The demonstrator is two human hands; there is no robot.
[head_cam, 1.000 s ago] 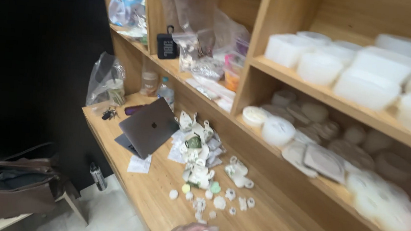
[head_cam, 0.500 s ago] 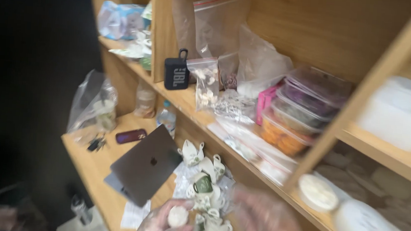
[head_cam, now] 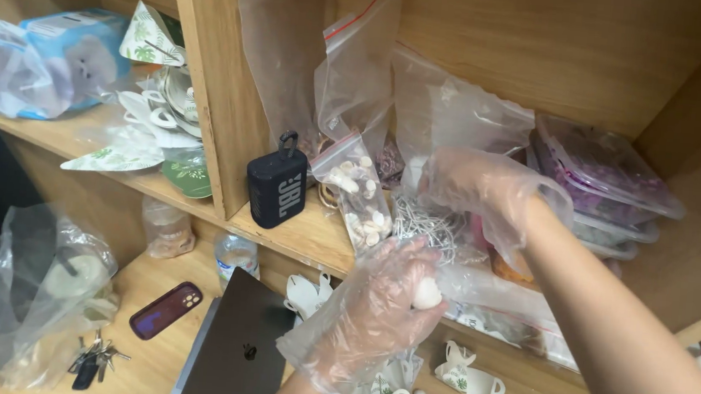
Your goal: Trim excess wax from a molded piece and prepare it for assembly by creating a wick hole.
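Head view. The person's gloved left hand (head_cam: 370, 309) pinches a small white bead-like piece (head_cam: 426, 293) in its fingertips, low in front of the wooden shelf edge (head_cam: 312, 244). The gloved right hand (head_cam: 486, 192) reaches into the shelf bay with fingers curled on a clear plastic bag (head_cam: 458, 122); whether it grips the film firmly cannot be told. Open room is scant: the upright divider (head_cam: 208, 83) bounds the bay on the left, stacked lidded containers (head_cam: 597, 176) crowd the right, and hanging zip bags fill the back. A dark blue speaker (head_cam: 277, 186) and a zip bag of pale shells (head_cam: 355, 193) stand just beside the hands. Below, a grey laptop (head_cam: 240, 352), a phone (head_cam: 166, 309) and keys (head_cam: 95, 358) lie on the desk. Compared with half a second ago, the view has closed in on the shelf, and both hands have risen from the lower edge to the bags.
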